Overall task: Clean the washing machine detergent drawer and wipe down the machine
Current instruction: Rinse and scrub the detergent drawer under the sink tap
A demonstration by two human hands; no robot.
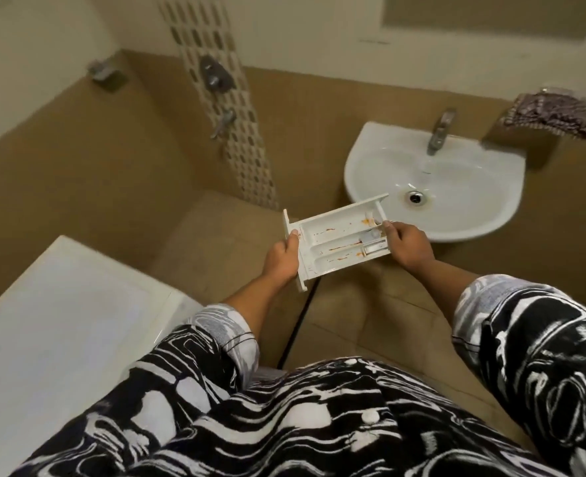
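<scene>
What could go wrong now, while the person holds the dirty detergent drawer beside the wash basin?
1. The left hand and right hand grip the detergent drawer only at its ends, mostly above the tiled floor; a slip could drop and crack it.
2. Its orange residue may drip on the floor if it tilts before reaching the wash basin.

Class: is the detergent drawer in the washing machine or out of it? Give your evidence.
Out. The left hand and right hand hold the drawer in mid-air beside the sink, apart from the machine.
</scene>
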